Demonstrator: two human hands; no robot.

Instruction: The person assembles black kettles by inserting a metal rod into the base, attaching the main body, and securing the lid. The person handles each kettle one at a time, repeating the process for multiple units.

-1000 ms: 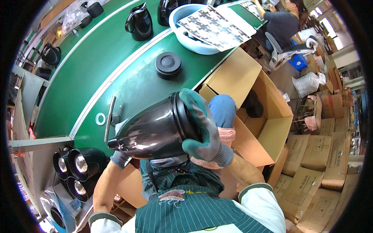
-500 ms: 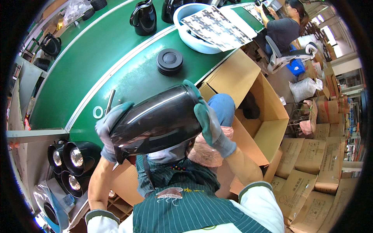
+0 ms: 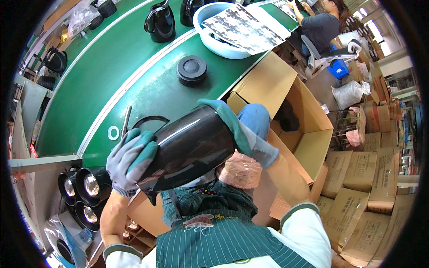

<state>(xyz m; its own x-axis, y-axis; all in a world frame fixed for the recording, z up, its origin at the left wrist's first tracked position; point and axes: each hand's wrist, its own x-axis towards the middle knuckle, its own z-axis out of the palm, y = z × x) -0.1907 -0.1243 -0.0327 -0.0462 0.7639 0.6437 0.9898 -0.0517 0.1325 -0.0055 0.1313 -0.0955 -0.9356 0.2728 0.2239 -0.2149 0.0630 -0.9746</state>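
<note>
A glossy black jug [image 3: 190, 147] lies tilted across my lap, held between both gloved hands over the table's near edge. Its narrow spouted end points to the lower left, and a thin curved handle shows on its far side. My left hand [image 3: 132, 161], in a grey and green glove, is closed round the narrow end with bent fingers. Around the wide end my right hand [image 3: 237, 129] is wrapped, with part of its fingers hidden behind the jug. Close to my left hand are a metal rod [image 3: 127, 117] and a white ring [image 3: 113, 132] on the green table [image 3: 147, 96].
Stacked black round discs [image 3: 192, 70] sit beyond the jug. A light blue basin [image 3: 223, 51] with patterned sheets stands farther back, near another black jug [image 3: 160, 22]. An open carton [image 3: 308, 129] is at my right, silver-lined black vessels [image 3: 91, 184] at left. A person [image 3: 319, 27] sits far right.
The jug has turned so its handle now shows on the far side, and its wide end has dropped slightly. My left fingers have curled over the narrow end; my right hand has shifted round the wide end.
</note>
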